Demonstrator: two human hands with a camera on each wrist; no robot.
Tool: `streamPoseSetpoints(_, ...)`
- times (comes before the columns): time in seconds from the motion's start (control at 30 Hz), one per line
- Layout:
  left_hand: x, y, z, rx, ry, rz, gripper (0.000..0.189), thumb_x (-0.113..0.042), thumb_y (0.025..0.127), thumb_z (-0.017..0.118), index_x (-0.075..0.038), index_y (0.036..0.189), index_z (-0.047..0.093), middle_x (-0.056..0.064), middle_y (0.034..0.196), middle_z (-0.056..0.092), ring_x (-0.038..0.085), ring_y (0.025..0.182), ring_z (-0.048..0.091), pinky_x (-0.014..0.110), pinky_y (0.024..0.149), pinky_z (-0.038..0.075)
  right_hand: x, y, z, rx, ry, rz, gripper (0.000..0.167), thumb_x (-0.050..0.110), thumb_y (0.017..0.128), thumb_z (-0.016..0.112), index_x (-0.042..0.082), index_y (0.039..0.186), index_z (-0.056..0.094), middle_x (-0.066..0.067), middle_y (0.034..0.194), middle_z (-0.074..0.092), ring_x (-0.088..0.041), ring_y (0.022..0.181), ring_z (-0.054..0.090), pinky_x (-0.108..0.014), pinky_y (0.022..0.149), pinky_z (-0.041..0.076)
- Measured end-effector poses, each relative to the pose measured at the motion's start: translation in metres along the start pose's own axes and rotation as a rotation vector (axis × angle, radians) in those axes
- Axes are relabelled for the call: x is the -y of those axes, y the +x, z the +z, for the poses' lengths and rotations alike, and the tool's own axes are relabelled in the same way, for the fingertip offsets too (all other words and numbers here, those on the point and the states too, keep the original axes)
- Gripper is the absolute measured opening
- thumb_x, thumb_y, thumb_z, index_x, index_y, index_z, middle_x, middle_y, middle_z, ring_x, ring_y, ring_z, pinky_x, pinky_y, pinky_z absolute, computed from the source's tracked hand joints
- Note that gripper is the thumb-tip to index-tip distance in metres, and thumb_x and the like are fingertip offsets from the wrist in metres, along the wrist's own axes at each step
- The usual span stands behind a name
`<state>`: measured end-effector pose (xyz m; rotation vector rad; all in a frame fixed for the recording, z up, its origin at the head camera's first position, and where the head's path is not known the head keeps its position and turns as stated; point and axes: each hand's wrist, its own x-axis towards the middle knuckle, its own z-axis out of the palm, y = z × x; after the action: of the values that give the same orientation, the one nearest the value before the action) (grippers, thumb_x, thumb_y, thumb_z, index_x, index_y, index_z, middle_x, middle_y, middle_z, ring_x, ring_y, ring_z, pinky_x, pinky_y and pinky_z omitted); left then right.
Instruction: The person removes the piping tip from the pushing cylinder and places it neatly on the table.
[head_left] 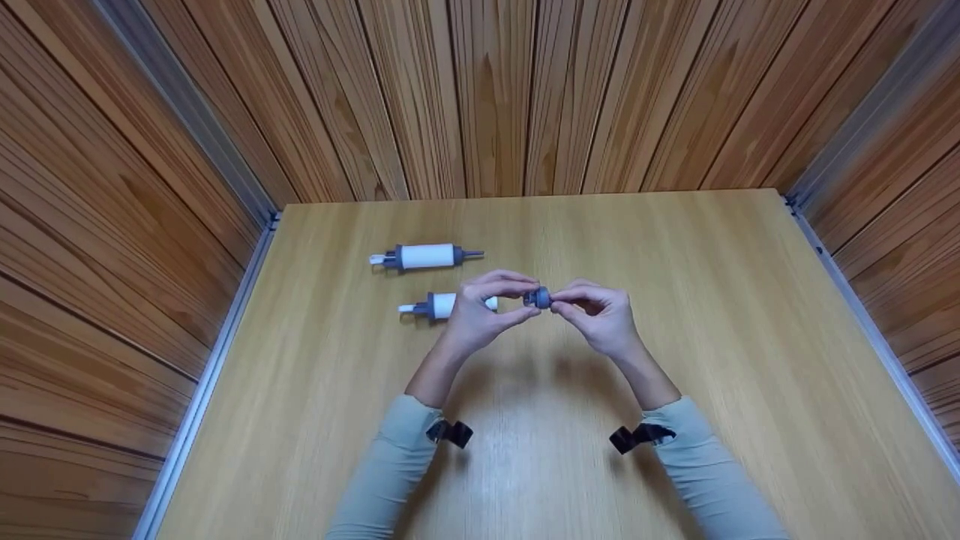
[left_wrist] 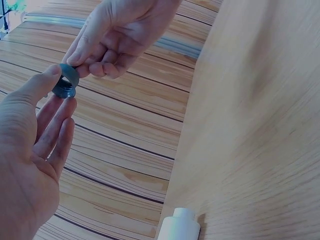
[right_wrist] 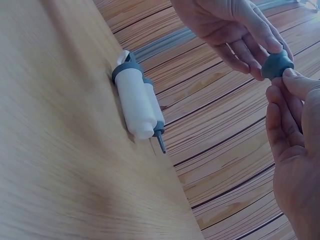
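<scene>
A dark hollow part [head_left: 541, 298] is pinched by left fingers [head_left: 514, 286] and right fingers [head_left: 571, 293]; through 1 slackened grip, it could be dropped beneath them.

In front of me I have a table [head_left: 750, 337] with a smooth, pale wood-grain top, and left of its middle a farther bottle [head_left: 427, 256] and a nearer bottle [head_left: 443, 305], both white with dark grey collars, lie on their sides. The farther bottle points its slim grey nozzle [head_left: 473, 255] to my right. The nearer bottle lies roughly parallel, close by and slightly further right, its collared end to my left and its bare white neck [right_wrist: 145, 132] at the other end.
</scene>
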<state>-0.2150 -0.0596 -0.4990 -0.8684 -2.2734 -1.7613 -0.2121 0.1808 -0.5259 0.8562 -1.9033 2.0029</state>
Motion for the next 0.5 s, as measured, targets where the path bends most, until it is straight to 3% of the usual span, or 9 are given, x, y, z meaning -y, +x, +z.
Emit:
streamPoseSetpoints(0.3, -0.0015, 0.0007, -0.0002, -0.001, -0.005, -0.013, 0.030, -0.011, 0.096, 0.090, -0.005, 0.125, 0.085, 0.015, 0.130, 0.081, 0.031, 0.121, 0.079, 0.034, 0.108, 0.064, -0.0014, 0.0004, -0.0005, 0.016, 0.031, -0.023, 0.021, -0.029, 0.091, 0.070, -0.021, 0.108, 0.077, 0.010, 0.107, 0.084, -0.004, 0.098, 0.080, -0.018, 0.091, 0.065)
streamPoseSetpoints(0.5, -0.0068, 0.0058, -0.0035, -0.013, 0.005, 0.021, 0.030, -0.011, 0.096, 0.090, -0.005, 0.125, 0.085, 0.016, 0.130, 0.081, 0.032, 0.121, 0.080, 0.036, 0.109, 0.065, -0.0012, 0.0006, -0.0042, -0.012, 0.031, 0.003, 0.020, -0.020, 0.095, 0.075, -0.024, 0.113, 0.071, 0.010, 0.109, 0.084, -0.005, 0.100, 0.080, -0.020, 0.094, 0.066)
